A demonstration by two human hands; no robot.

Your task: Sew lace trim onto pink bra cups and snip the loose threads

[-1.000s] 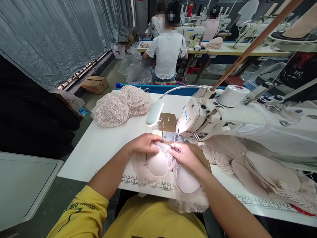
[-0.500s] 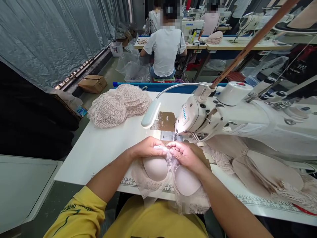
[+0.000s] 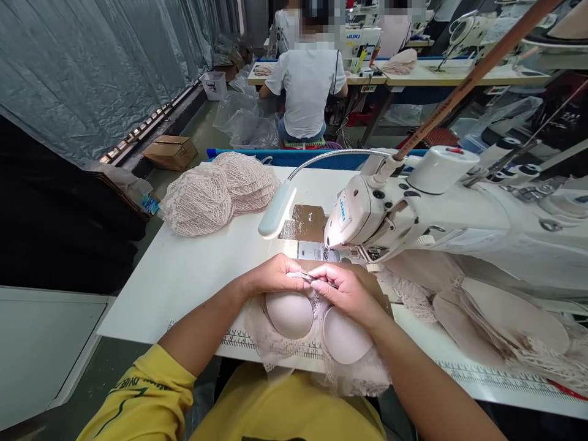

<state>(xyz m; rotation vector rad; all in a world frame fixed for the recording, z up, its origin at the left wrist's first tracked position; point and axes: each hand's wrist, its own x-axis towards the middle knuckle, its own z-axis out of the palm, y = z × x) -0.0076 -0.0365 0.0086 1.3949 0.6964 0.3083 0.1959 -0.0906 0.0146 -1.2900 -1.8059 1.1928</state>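
A pale pink lace bra (image 3: 289, 313) with two smooth moulded cups lies at the table's front edge, its lace hanging over the edge. My left hand (image 3: 274, 274) is closed, pinching the top lace of the bra near the middle between the cups. Close against it, my right hand (image 3: 342, 288) is closed around a small slim metal tool (image 3: 316, 279), whose tip meets the pinched lace. Fingers cover most of the tool, so its exact kind is unclear. Just beyond both hands stands the white sewing machine (image 3: 353, 211), its needle area near my fingertips.
Stacked lace cups (image 3: 202, 202) lie at the table's back left. More lace and cup pieces (image 3: 496, 318) are piled to the right under the machine arm. A lamp (image 3: 278, 211) hangs over the white table (image 3: 151, 294). A co-worker (image 3: 305, 92) sits ahead, facing away.
My right hand has turned slightly, and more of the slim metal tool now shows, lying flatter across the lace. The left hand keeps its pinch. The view has shifted a little.
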